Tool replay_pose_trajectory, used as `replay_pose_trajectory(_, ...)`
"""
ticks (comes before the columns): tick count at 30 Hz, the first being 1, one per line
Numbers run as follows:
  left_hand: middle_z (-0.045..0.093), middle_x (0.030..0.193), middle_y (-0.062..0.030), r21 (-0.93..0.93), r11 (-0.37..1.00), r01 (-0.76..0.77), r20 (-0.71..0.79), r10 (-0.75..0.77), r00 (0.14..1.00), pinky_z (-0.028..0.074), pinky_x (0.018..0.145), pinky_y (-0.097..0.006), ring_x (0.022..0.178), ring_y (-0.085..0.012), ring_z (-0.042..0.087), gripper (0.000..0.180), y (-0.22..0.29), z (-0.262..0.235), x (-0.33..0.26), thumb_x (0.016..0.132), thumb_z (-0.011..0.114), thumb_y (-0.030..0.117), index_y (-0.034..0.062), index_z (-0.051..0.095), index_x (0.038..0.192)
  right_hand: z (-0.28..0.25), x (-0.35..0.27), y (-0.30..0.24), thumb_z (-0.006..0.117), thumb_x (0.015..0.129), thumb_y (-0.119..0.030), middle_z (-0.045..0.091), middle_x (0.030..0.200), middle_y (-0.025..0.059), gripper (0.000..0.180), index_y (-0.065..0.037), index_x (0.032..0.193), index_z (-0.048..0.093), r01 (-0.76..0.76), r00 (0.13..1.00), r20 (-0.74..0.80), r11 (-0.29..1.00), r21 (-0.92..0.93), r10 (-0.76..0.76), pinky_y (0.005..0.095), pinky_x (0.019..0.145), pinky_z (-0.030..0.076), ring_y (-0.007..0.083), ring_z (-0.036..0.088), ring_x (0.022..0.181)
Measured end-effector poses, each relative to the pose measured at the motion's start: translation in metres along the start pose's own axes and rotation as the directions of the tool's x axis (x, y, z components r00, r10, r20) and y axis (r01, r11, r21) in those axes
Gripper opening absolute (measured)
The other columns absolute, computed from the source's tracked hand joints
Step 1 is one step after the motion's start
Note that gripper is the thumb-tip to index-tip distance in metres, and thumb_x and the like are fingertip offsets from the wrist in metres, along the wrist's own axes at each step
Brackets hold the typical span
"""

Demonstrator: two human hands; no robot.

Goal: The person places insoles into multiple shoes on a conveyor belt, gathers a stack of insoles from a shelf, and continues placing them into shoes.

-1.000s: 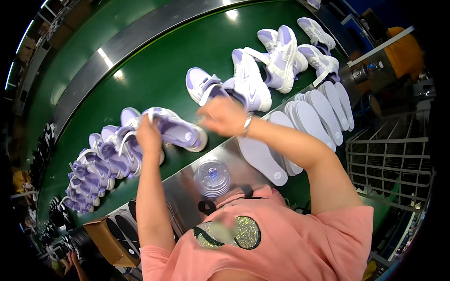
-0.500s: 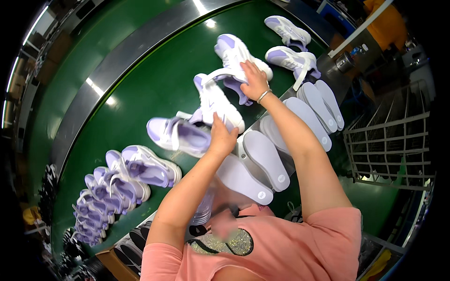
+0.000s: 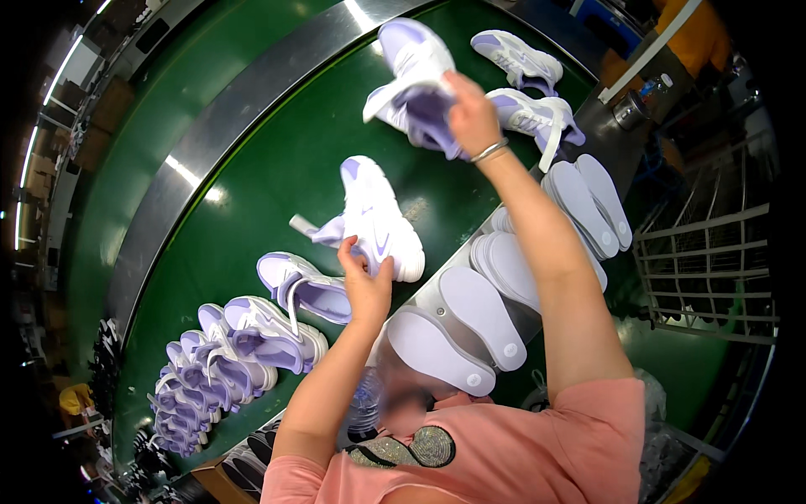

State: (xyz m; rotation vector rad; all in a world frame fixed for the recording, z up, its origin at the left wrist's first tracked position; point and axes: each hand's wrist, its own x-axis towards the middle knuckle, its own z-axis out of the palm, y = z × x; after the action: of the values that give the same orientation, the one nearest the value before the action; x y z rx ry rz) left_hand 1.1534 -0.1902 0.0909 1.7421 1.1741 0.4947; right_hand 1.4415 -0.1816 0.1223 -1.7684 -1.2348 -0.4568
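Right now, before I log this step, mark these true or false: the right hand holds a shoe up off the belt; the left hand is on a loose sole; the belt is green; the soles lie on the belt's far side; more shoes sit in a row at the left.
1. The right hand holds a white and lilac shoe up off the belt: true.
2. The left hand is on a loose sole: false. It grips a white and lilac sneaker lying on the belt.
3. The conveyor belt is green: true.
4. The white soles lie on the far side: false. They lie on the near edge, by the person.
5. A row of lilac shoes sits at the left: true.
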Motion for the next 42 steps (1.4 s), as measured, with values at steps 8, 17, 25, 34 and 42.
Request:
replay_pose_trajectory(8,0.055,0.091,-0.0156,0.485,0.856,-0.182,0.026,0.194,0.981,0.042,0.073,-0.037,0.084,-0.0305,0.053,0.031,0.011,-0.033,0.016,0.074,0.055,0.009,0.0043,0.051,0.104,-0.040,0.043,0.001,0.044,0.063,0.006,0.057,0.100,0.0168,0.040,-0.001,0.101,0.054,0.425,0.895,-0.015,0.863,-0.272,-0.445,0.0345,0.083,0.042,0.0310,0.053,0.095)
replay_pose_trajectory(17,0.046,0.109,-0.0222,0.308,0.840,-0.447,0.129,0.428,0.894,0.037,0.086,-0.037,0.100,-0.0350,0.045,0.059,0.071,0.024,0.072,0.072,0.062,0.029,0.0041,0.038,0.119,-0.042,0.031,-0.023,0.039,0.064,0.006,0.056,0.102,0.0186,0.041,0.001,0.102,0.055,-0.059,0.963,0.269,0.987,0.151,0.017,0.0313,0.085,0.041,0.0302,0.054,0.095)
replay_pose_trajectory(25,0.041,0.117,-0.0257,0.480,0.748,-0.458,0.284,0.362,0.888,0.024,0.097,-0.046,0.114,-0.0386,0.033,0.040,-0.017,0.108,0.141,0.076,0.053,0.016,0.0004,0.043,0.112,-0.117,0.088,-0.010,0.049,0.065,0.004,0.058,0.098,0.0136,0.035,-0.004,0.099,0.056,0.540,0.835,0.287,0.799,-0.265,-0.469,0.0342,0.080,0.045,0.0268,0.057,0.090)
replay_pose_trajectory(34,0.033,0.127,-0.0191,0.360,0.793,-0.492,0.371,0.362,0.855,0.038,0.089,-0.036,0.112,-0.0325,0.040,0.044,0.023,0.079,0.175,0.073,0.049,0.002,0.0076,0.044,0.116,-0.140,0.076,0.019,0.046,0.063,0.009,0.060,0.092,0.0089,0.038,0.000,0.097,0.057,-0.579,0.807,0.560,0.434,0.690,0.186,0.0306,0.078,0.048,0.0174,0.059,0.085)
replay_pose_trajectory(42,0.059,0.073,-0.0144,0.656,0.427,-0.623,0.534,0.321,0.782,0.034,0.084,-0.041,0.076,-0.0291,0.056,0.027,0.026,-0.019,0.087,0.079,0.050,0.029,0.0031,0.058,0.079,0.019,-0.046,0.000,0.050,0.073,-0.007,0.059,0.080,0.0147,0.027,0.001,0.098,0.053,-0.676,0.500,0.798,0.727,0.117,0.337,0.0327,0.069,0.045,0.0241,0.057,0.075)
